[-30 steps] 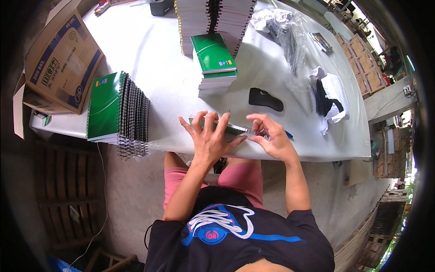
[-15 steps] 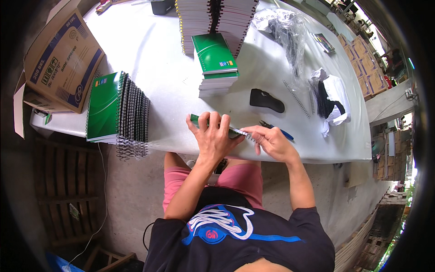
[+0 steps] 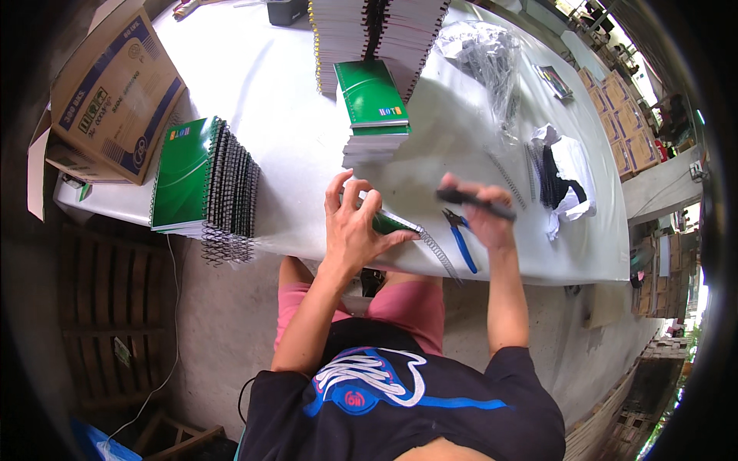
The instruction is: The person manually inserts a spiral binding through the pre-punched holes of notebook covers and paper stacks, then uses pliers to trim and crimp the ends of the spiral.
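Observation:
My left hand [image 3: 350,234] is closed around a small green notebook [image 3: 390,224], held edge-up over the table's near side. A thin wire coil [image 3: 440,255] sticks out of the notebook's right end and curves down past the table edge. In my right hand [image 3: 489,223], slightly blurred, is a black curved object [image 3: 467,201], lifted above the table; its kind I cannot make out. Just left of that hand lies a pair of blue-handled pliers [image 3: 463,247]. Beyond my left hand stands a stack of small notebooks topped by a green cover [image 3: 373,94].
Coil-bound green notebooks [image 3: 181,180] are stacked at the left, beside an open cardboard box [image 3: 115,100]. Tall piles of bound pages [image 3: 338,42] stand at the back. Right of them are a clear plastic bag [image 3: 484,65], loose coils [image 3: 509,180] and white wrapping with black coils [image 3: 575,161].
My right hand has let go of the coil at the notebook and picked the black curved object up off the table. The coil now hangs free, and the pliers show fully.

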Motion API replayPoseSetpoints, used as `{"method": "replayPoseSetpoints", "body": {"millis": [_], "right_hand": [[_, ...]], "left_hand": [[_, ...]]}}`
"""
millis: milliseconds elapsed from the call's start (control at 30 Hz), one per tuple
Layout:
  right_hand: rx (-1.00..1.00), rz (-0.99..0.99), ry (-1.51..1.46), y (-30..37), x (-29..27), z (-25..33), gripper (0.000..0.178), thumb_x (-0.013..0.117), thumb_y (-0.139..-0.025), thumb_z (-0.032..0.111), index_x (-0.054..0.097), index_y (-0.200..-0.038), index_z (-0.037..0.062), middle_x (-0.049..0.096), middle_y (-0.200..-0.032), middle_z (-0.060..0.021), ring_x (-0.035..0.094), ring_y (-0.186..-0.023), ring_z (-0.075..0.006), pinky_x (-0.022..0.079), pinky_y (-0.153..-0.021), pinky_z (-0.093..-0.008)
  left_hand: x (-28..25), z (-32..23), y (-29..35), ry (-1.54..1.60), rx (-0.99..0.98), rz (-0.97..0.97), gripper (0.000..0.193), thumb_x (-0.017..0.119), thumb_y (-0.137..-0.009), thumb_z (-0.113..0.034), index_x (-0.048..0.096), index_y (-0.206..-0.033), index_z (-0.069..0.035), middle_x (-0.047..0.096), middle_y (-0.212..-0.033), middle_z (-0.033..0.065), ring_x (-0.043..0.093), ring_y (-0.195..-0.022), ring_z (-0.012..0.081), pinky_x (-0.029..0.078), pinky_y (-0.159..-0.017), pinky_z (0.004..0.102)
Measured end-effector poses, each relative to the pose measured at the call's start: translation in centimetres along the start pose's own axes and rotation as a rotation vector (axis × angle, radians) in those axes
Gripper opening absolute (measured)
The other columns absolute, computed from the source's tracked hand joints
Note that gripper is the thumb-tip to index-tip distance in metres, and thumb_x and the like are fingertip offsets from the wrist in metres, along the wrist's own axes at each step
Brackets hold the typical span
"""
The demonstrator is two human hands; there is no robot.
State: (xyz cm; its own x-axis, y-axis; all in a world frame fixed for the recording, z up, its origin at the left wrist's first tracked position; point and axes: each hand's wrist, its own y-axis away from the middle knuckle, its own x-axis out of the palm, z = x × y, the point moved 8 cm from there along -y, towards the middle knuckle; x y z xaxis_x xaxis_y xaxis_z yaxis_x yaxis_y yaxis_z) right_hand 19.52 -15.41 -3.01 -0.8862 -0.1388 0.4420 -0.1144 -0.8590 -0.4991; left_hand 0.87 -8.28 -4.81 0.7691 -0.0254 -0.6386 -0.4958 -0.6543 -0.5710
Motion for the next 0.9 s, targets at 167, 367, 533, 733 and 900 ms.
{"method": "replayPoseSetpoints", "body": {"millis": [167, 367, 533, 733, 900], "right_hand": [[0.303, 0.016, 0.293, 1.8, 0.3, -3.5, 0.019, 0.063, -0.077, -0.006, 0.071, -0.093, -0.0017, 0.065, -0.105, -0.0234, 0.061, -0.106, -0.0370, 0.045, -0.098, -0.0450], [0.272, 0.045, 0.468, 0.6, 1.6, -3.0, 0.028, 0.061, -0.069, -0.010, 0.072, -0.093, -0.0004, 0.067, -0.102, -0.0201, 0.064, -0.103, -0.0308, 0.047, -0.094, -0.0414], [0.457, 0.028, 0.835, 0.1, 1.2, -4.4, 0.032, 0.060, -0.067, -0.012, 0.072, -0.093, 0.0005, 0.068, -0.103, -0.0182, 0.065, -0.101, -0.0286, 0.050, -0.089, -0.0353], [0.339, 0.087, 0.806, -0.8, 3.3, -4.2, 0.036, 0.060, -0.062, -0.017, 0.071, -0.092, -0.0014, 0.068, -0.102, -0.0194, 0.066, -0.098, -0.0290, 0.052, -0.086, -0.0332], [0.159, 0.195, 0.596, -1.4, 5.6, -2.7, 0.038, 0.057, -0.064, -0.019, 0.072, -0.092, 0.0006, 0.069, -0.101, -0.0171, 0.066, -0.099, -0.0261, 0.051, -0.087, -0.0292]], "left_hand": [[-0.4, -0.3, -0.2, 0.070, 0.005, -0.015, 0.061, 0.086, -0.045, -0.046, 0.058, -0.079, -0.004, 0.048, -0.113, 0.0110, 0.031, -0.125, 0.0371, 0.033, -0.100, 0.0487], [-0.4, -0.3, -0.3, 0.074, 0.021, 0.001, 0.062, 0.085, -0.042, -0.049, 0.057, -0.074, -0.004, 0.044, -0.122, 0.0134, 0.028, -0.129, 0.0390, 0.033, -0.101, 0.0495], [-1.0, -0.2, -0.7, 0.077, 0.026, -0.044, 0.064, 0.085, -0.040, -0.050, 0.056, -0.073, -0.004, 0.041, -0.127, 0.0153, 0.033, -0.124, 0.0391, 0.035, -0.100, 0.0490], [0.5, 2.8, -0.4, 0.412, -0.094, -0.046, 0.066, 0.092, -0.038, -0.039, 0.052, -0.077, -0.006, 0.033, -0.124, 0.0154, 0.046, -0.084, 0.0271, 0.044, -0.074, 0.0416], [0.7, 3.3, -0.3, 0.508, -0.069, -0.107, 0.072, 0.094, -0.037, -0.036, 0.046, -0.083, -0.009, 0.028, -0.112, 0.0124, 0.045, -0.084, 0.0238, 0.045, -0.070, 0.0386]]}}
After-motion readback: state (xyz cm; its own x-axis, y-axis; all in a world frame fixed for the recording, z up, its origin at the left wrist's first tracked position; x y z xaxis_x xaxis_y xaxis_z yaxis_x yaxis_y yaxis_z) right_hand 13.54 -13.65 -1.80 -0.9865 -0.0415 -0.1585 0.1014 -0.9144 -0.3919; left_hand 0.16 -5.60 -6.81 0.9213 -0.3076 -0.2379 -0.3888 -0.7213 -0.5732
